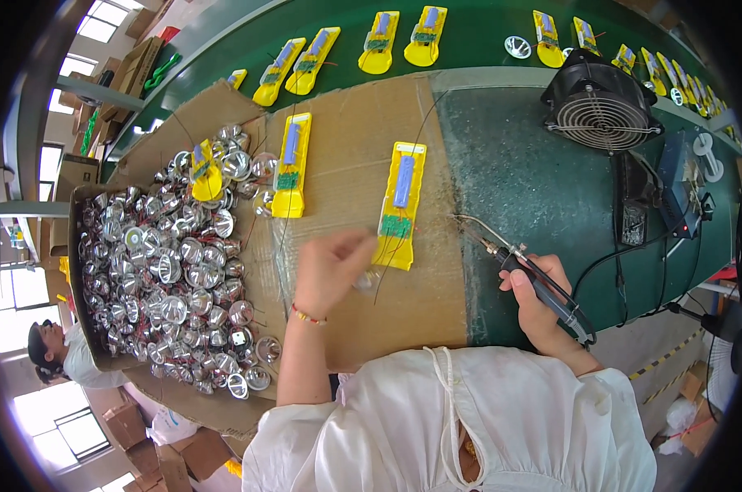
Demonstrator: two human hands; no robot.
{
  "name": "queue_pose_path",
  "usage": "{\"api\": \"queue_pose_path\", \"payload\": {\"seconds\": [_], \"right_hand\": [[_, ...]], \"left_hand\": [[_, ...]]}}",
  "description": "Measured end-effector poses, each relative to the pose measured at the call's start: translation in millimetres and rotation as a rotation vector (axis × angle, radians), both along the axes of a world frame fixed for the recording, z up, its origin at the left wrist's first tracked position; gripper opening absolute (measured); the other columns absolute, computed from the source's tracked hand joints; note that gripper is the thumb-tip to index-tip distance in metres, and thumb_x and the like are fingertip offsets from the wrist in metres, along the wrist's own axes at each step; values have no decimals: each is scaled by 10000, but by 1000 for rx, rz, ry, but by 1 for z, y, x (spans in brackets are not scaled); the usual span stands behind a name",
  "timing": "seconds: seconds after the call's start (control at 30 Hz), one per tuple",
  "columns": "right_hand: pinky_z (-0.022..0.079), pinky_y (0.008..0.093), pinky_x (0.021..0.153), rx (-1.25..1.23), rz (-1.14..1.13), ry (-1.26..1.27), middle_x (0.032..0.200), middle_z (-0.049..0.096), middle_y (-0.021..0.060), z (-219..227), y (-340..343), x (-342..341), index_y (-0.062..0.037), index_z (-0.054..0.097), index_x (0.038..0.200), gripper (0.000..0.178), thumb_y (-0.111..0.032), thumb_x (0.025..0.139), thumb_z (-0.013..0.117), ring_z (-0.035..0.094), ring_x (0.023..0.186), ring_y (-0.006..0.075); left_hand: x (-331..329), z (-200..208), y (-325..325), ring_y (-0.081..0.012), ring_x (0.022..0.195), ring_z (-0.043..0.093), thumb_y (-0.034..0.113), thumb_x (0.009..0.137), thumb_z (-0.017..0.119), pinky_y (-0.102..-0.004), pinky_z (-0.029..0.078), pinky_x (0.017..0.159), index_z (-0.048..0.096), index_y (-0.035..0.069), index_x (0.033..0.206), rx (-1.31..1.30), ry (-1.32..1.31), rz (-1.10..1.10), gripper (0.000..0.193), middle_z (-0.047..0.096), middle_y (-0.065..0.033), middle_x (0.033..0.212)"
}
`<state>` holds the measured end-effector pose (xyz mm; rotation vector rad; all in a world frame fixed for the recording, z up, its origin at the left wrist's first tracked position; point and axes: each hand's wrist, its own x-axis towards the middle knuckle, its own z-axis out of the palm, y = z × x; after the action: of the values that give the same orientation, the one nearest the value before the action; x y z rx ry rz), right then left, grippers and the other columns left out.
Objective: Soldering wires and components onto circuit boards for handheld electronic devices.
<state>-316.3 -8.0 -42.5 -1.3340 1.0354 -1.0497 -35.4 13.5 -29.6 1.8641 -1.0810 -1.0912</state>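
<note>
My left hand (pixel 334 266) is closed in a pinch beside the lower end of a yellow flashlight housing (pixel 393 256). What the fingertips hold is too small to make out; a blurred silver reflector (pixel 368 281) shows just beneath them. The housing lies on cardboard, with a blue-purple battery (pixel 404 181) and a green circuit board (pixel 396 227) in it and thin dark wires across it. My right hand (pixel 537 299) grips a soldering iron (pixel 543 291) with a curved metal feed tube. Its tip points left towards the housing but stays apart from it.
A box (pixel 82 246) heaped with silver reflectors (pixel 174 309) stands at left, one yellow housing (pixel 207 180) on top. Another housing (pixel 291 168) lies on the cardboard (pixel 346 123). More line the green belt (pixel 486 41) behind. A black fan (pixel 605 107) and solder spool (pixel 707 156) stand right.
</note>
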Motion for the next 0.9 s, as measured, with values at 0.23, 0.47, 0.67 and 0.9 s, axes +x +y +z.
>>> {"api": "queue_pose_path", "payload": {"seconds": [0.23,0.47,0.67,0.9], "right_hand": [[482,263,638,42,-122,-2,771,633,97,-15,-10,-5,-1,473,884,189,-133,840,602,602,698,126],[474,251,586,70,-74,-4,717,627,79,-13,-11,-3,-11,487,864,149,-56,807,617,597,646,111],[484,262,614,83,-136,-81,753,625,93,-18,-16,-6,-3,465,874,159,-66,823,601,596,666,116],[488,281,630,62,-283,-153,779,608,140,-19,-18,-3,1,450,883,133,-81,852,550,580,660,145]], "left_hand": [[-45,22,-146,-347,652,603,177,719,533,-405,491,626,675,72,734,-238,-542,-425,177,613,-170,682],[-30,12,-299,-292,1152,411,332,665,702,-424,371,911,645,171,959,-512,-932,20,340,415,-88,1249],[-10,-27,-305,-289,1150,430,418,730,639,-444,361,926,669,174,970,-362,-764,-186,344,387,-100,1313],[-33,-18,-298,-315,1133,429,460,763,580,-436,382,894,696,151,803,-252,-869,-139,332,346,-65,1365]]}}
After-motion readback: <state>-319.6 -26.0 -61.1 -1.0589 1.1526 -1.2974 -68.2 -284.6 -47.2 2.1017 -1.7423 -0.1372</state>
